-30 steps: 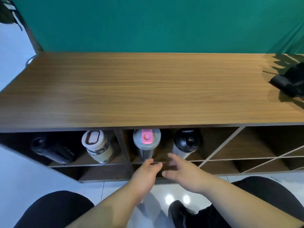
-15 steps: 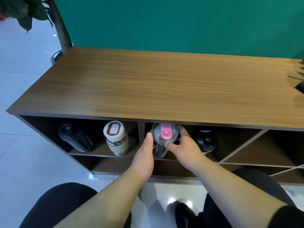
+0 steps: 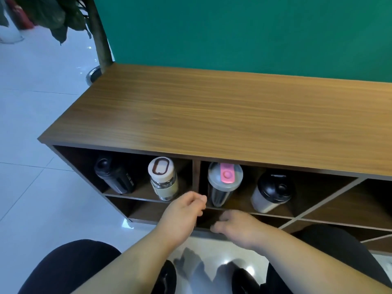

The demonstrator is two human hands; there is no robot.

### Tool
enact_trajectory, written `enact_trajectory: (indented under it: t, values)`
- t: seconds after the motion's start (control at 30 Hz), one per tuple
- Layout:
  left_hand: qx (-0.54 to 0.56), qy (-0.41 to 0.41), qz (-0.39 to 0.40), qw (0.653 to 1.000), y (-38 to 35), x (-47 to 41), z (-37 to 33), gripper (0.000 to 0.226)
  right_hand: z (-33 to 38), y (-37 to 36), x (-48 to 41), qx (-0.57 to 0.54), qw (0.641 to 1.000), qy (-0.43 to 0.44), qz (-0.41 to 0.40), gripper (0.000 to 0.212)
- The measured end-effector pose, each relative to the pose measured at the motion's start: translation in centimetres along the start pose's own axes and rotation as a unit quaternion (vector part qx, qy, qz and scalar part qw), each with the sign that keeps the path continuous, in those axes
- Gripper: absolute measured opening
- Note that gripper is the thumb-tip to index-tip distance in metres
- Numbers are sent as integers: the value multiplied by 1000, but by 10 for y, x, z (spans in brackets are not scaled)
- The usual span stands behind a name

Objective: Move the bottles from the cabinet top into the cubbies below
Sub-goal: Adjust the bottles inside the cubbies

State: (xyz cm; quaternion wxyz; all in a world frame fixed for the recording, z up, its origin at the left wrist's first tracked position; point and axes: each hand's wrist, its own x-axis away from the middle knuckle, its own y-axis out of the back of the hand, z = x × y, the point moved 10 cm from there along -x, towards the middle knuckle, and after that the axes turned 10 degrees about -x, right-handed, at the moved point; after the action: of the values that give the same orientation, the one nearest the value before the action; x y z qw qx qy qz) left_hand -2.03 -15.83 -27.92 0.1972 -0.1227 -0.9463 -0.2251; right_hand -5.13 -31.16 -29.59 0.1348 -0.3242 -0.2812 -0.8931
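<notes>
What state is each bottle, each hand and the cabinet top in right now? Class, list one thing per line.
Black sports bottle: leaning, left cubby.
Cream-lidded glass bottle: upright, left cubby, lid on.
Pink-tabbed clear shaker bottle: upright, middle cubby, lid shut.
Black-lidded white cup: tilted, middle cubby, lid on.
Wooden cabinet top: no bottles on the visible part.
Left hand: empty, fingers curled.
Right hand: empty, fingers curled.

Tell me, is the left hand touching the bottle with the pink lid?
Apart. In the head view the left hand is curled in front of the shelf edge, and a dark strip of cubby shows between its fingertips and the pink-lidded bottle.
</notes>
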Motion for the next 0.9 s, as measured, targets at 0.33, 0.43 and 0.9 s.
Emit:
enact_trajectory:
  t: [0.33, 0.43, 0.9]
  values:
    - [193, 66, -193, 960, 93, 4, 33, 30, 124, -55, -17, -185, 964, 187, -43, 84]
    - [214, 49, -163, 962, 100, 0, 19, 35, 138, -51, -28, -213, 954, 194, -80, 77]
    - [225, 66, -165, 958, 111, -3, 29, 38, 135, -55, -43, -230, 953, 169, -104, 72]
